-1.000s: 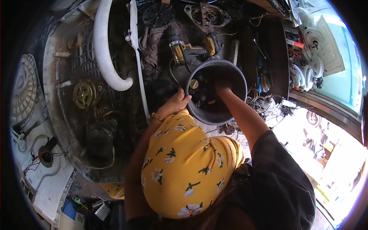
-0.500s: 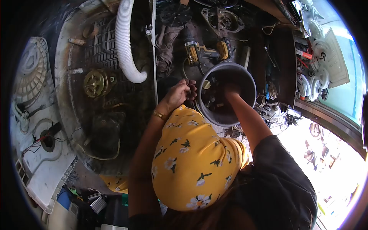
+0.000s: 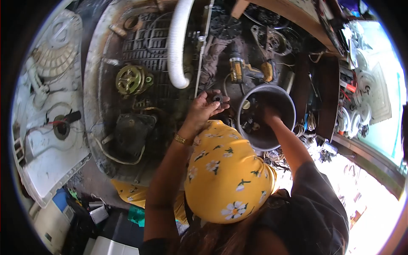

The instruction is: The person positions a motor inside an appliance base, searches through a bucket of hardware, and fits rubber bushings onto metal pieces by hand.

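My left hand (image 3: 208, 107), with a gold watch at its wrist, pinches a small dark ring-shaped part (image 3: 217, 98) between thumb and fingers, just left of a grey bucket (image 3: 290, 98). Inside the bucket is my right hand (image 3: 271, 114); its fingers are lost in shadow. Several small parts lie in the bucket, among them a pale round cap (image 3: 246, 104). Beyond the bucket's far rim rests a yellow and black cordless drill (image 3: 250, 71). My knee, in yellow flowered cloth (image 3: 225, 170), is close below my left hand.
A worn tub (image 3: 95, 85) on the left holds a brassy motor part (image 3: 131, 80) and a dark motor (image 3: 132, 134). A white corrugated hose (image 3: 177, 42) hangs over it. Metal housings (image 3: 272, 40) lie at the back, and wire coils (image 3: 311, 122) right of the bucket.
The view has shifted, so the scene sits farther right. My left hand has turned and its fingers have opened out, bringing the dark ring-shaped part into sight. My right hand stays in the bucket.
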Demonstrator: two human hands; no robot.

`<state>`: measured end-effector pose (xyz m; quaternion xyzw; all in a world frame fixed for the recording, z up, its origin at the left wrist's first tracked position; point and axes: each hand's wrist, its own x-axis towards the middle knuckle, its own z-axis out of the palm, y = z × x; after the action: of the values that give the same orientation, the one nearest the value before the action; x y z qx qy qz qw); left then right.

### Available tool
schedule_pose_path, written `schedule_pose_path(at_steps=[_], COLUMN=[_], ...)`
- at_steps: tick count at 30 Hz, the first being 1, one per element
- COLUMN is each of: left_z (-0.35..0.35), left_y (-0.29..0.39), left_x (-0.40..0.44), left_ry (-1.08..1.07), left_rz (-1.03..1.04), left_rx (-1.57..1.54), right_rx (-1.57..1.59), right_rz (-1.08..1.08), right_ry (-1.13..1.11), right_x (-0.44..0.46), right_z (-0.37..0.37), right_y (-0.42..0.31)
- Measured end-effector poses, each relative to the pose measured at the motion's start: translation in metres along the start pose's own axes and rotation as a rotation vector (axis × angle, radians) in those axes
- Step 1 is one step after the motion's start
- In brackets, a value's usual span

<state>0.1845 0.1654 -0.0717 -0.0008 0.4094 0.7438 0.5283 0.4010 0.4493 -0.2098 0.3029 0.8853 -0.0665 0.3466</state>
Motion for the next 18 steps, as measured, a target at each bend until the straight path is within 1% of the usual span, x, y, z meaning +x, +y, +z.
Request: schedule_pose_path(at_steps=[1,3,6,9,12,14,15,16,17,18], left_z=[-0.003,-0.006,-0.015,-0.028,-0.033,-0.033,-0.034,-0.037,-0.042,-0.048], left_y=[0.001,0.006,0.012,0.014,0.025,0.039,0.046,0.052,0.056,0.061], left_x=[-0.004,-0.015,-0.033,-0.051,-0.07,-0.081,-0.087,-0.093,-0.099,-0.104], left_ry=[0.032,0.11,0.216,0.338,0.454,0.52,0.549,0.578,0.58,0.58], left_rz=[0.01,0.039,0.125,0.236,0.321,0.363,0.375,0.385,0.426,0.467], left_rx=[-0.001,-0.009,0.015,0.071,0.096,0.095,0.085,0.076,0.075,0.075], right_rx=[0.016,0.125,0.468,1.095,1.658,1.749,1.745,1.732,1.745,1.619], right_rz=[-0.02,-0.11,-0.322,-0.22,-0.416,-0.405,-0.449,-0.547,-0.613,-0.605], right_ry=[-0.094,0.108,0.27,-0.005,-0.348,-0.511,-0.633,-0.819,-0.863,-0.868], right_x=[-0.008,-0.049,-0.069,-0.095,-0.114,-0.12,-0.116,-0.113,-0.111,-0.11], right_z=[-0.015,-0.065,-0.097,-0.15,-0.198,-0.22,-0.224,-0.23,-0.231,-0.233], right_y=[-0.004,-0.022,-0.031,-0.068,-0.116,-0.155,-0.172,-0.193,-0.217,-0.241])
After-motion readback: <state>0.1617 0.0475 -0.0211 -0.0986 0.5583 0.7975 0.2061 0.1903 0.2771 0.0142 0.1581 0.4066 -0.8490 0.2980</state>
